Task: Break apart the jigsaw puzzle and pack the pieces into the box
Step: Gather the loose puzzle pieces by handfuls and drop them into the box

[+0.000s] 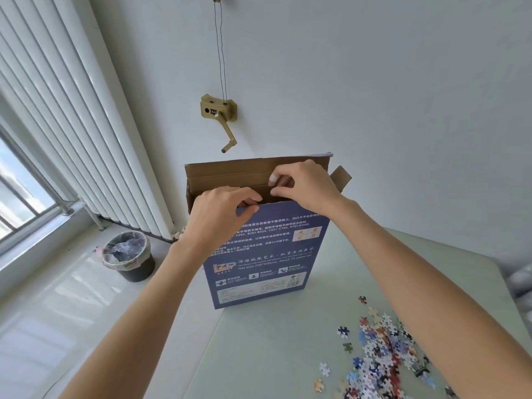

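Tall blue printed cardboard puzzle box (267, 254) is standing upright at frame centre on the pale grey table (259, 355), brown top flaps open. Left hand (221, 214) is pinching the box's near top edge, thumb against curled fingers. Right hand (305, 185) is pinching an inner brown flap (fingertips curled over the opening). Loose multicoloured jigsaw pieces (380, 355) are lying scattered at lower right.

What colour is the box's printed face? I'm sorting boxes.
Dark blue with white print on the box, head view.
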Demonstrator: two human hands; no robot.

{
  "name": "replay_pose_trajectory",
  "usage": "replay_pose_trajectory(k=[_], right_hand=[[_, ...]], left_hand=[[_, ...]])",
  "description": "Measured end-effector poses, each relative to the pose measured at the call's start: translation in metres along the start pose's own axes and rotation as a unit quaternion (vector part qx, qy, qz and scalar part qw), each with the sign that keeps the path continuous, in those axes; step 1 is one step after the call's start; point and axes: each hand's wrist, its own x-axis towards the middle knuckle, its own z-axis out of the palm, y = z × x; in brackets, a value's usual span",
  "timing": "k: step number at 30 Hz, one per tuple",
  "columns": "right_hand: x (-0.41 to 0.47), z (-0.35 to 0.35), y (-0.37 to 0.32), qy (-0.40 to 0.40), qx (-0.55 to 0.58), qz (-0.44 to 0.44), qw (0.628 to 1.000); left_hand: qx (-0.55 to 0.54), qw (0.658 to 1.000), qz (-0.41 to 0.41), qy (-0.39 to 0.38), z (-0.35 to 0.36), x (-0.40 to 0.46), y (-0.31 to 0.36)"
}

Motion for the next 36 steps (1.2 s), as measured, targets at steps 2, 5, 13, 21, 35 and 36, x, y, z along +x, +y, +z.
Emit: replay_pose_trajectory(k=[2,5,13,21,35,36], right_hand=[[-0.004,0.001,0.0,0.031,0.022,-0.011,0.999],[-0.02,0.001,-0.001,0.103,0.06,-0.026,0.993],[-0.177,0.03,0.036,0.214,-0.046,0.003,0.976],[-0.378,0.085,0.126,0.013,-0.02,0.309,0.951],[-0.436,0.173,0.162,-0.062,0.02,0.477,0.877],[-0.429,0.175,0.164,-0.064,0.018,0.463,0.884]], left_hand=[[0.009,1.0,0.007,0.005,0.001,0.0,0.0],[0.036,0.998,0.027,0.038,0.001,-0.002,0.005],[-0.038,0.984,0.146,0.094,0.038,-0.053,0.067],[-0.191,0.943,-0.036,-0.27,0.161,-0.15,0.145],[-0.018,0.858,-0.197,-0.474,0.288,-0.24,0.201],[-0.018,0.863,-0.193,-0.466,0.29,-0.24,0.203]])
